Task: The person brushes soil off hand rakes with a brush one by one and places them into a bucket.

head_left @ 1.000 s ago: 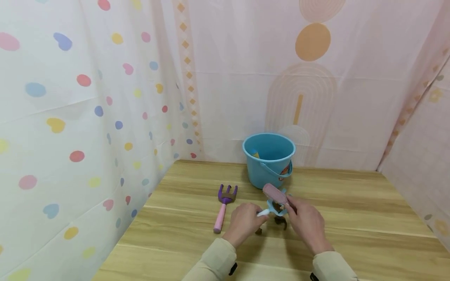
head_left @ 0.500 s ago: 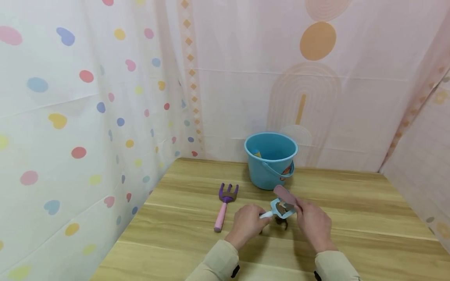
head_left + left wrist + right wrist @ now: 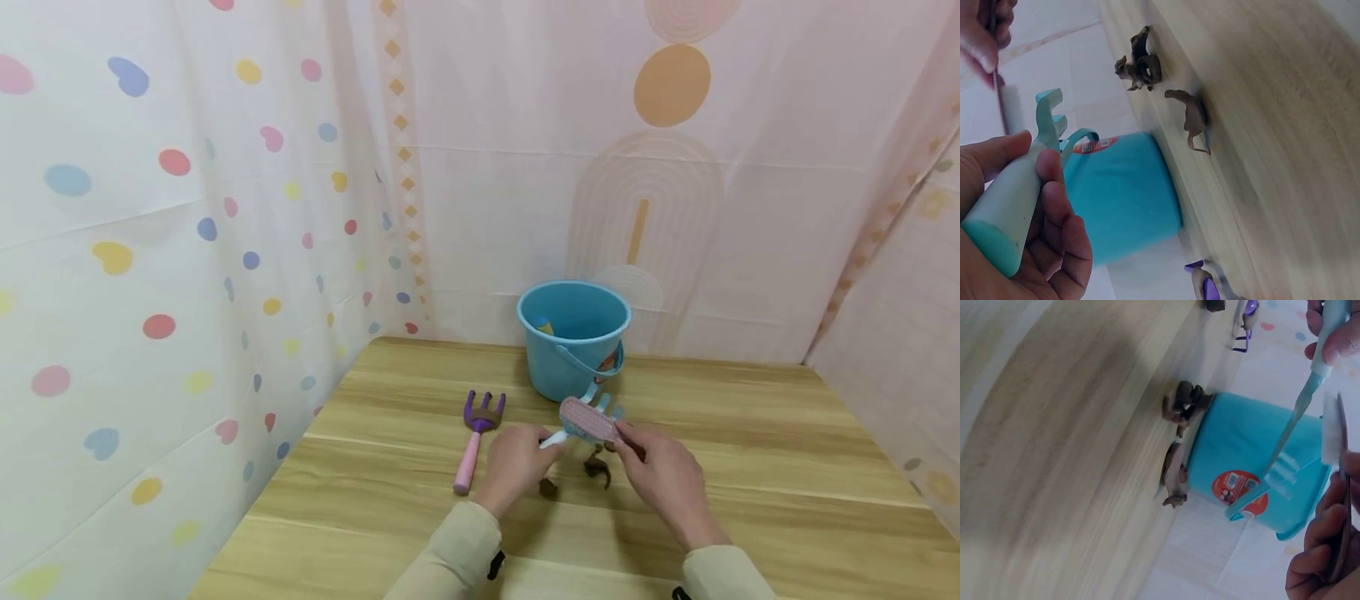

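Observation:
My left hand point(image 3: 517, 462) grips the whitish handle of a light-blue toy rake point(image 3: 1007, 200), whose tines angle up and away in front of the bucket. In my right hand point(image 3: 667, 475) is a pink brush point(image 3: 585, 418) with pale bristles point(image 3: 1333, 428), held by its handle. In the head view the brush head lies across the rake head and hides part of it; the right wrist view shows the bristles facing the rake. Below, brown clumps point(image 3: 596, 468) lie on the wooden table, and a smaller brown piece point(image 3: 548, 487) sits by my left hand.
A blue bucket point(image 3: 558, 367) with a lowered handle stands behind the tools; something blue and yellow point(image 3: 544, 326) is inside. Left of my hands lies a purple toy fork point(image 3: 480, 425) with a pink handle and brown matter on its tines. Patterned curtains point(image 3: 495, 225) enclose the table point(image 3: 375, 492).
The rake has turned so its tines point up and away. The brush has shifted right, then back left over the rake head. More brown matter shows on the table beneath.

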Demonstrator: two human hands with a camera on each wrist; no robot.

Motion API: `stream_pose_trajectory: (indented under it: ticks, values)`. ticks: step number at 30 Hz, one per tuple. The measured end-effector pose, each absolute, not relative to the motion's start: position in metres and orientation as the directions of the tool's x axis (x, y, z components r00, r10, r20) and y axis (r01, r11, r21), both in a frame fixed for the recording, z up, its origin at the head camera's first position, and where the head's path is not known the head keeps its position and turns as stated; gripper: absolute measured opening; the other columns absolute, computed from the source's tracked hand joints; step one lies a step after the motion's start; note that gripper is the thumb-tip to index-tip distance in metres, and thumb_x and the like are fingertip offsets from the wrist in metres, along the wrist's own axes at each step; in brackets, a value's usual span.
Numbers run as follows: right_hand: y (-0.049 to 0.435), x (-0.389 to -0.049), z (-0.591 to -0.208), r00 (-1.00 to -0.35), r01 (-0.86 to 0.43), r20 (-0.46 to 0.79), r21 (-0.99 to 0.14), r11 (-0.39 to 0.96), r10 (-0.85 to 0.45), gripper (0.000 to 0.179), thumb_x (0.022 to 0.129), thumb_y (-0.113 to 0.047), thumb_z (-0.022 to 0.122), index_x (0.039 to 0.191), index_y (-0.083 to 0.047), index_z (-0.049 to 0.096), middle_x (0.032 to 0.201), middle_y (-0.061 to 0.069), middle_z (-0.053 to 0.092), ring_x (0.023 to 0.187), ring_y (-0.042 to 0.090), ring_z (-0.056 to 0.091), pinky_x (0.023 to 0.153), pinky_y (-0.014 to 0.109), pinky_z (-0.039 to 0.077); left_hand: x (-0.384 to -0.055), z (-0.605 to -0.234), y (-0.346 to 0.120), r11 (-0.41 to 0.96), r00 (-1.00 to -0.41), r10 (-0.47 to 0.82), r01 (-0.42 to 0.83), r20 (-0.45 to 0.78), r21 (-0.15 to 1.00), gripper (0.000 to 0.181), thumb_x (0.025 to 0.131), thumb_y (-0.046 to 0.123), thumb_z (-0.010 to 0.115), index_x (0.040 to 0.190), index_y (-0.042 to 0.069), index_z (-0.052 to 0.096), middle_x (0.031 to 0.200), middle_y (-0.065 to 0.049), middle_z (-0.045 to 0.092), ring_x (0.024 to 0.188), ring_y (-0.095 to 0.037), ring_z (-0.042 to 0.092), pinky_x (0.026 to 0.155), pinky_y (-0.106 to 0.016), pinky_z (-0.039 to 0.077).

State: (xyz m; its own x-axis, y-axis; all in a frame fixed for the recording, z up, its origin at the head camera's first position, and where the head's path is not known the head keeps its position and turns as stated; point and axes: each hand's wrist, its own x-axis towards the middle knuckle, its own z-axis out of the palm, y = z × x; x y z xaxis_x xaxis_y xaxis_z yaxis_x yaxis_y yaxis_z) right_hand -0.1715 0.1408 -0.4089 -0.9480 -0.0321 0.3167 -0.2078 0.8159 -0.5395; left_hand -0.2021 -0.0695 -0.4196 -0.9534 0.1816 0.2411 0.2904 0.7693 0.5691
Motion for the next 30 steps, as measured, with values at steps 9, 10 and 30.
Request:
stream_pose_trajectory:
  ticks: [9, 10, 30]
  values:
    - [0.152, -0.169, -0.416, -0.966, -0.163, 0.257, -0.539, 0.826, -0.024, 0.035, 0.098, -0.023, 0.063, 0.131, -0.013, 0.066, 0.084, 0.008, 0.065, 0.054, 0.016, 0.043, 0.047, 0.033, 0.032, -0.203, -0.416, -0.076, 0.722, -0.967, 0.165, 0.253, 0.194, 0.644, 0.025, 0.092, 0.03, 0.068, 0.072, 0.016, 0.068, 0.052, 0.009, 0.043, 0.045, -0.005, 0.043, 0.043, -0.024, 0.032]
    - [0.152, -0.17, -0.416, -0.965, -0.161, 0.26, -0.538, 0.828, -0.019, 0.034, 0.098, -0.023, 0.063, 0.13, -0.013, 0.066, 0.082, 0.008, 0.064, 0.053, 0.017, 0.042, 0.047, 0.033, 0.032, -0.203, -0.416, -0.076, 0.721, -0.967, 0.163, 0.251, 0.194, 0.645, 0.026, 0.092, 0.03, 0.068, 0.072, 0.015, 0.068, 0.052, 0.009, 0.042, 0.045, -0.006, 0.043, 0.043, -0.024, 0.032]
    - [0.154, -0.168, -0.413, -0.957, -0.091, 0.281, -0.546, 0.833, 0.08, 0.035, 0.098, -0.023, 0.06, 0.129, -0.007, 0.066, 0.106, 0.014, 0.072, 0.067, 0.021, 0.056, 0.052, 0.035, 0.039, -0.202, -0.416, -0.077, 0.72, -0.965, 0.146, 0.254, 0.217, 0.646, 0.021, 0.092, 0.03, 0.069, 0.076, 0.017, 0.071, 0.052, 0.009, 0.043, 0.045, -0.006, 0.043, 0.043, -0.025, 0.033]
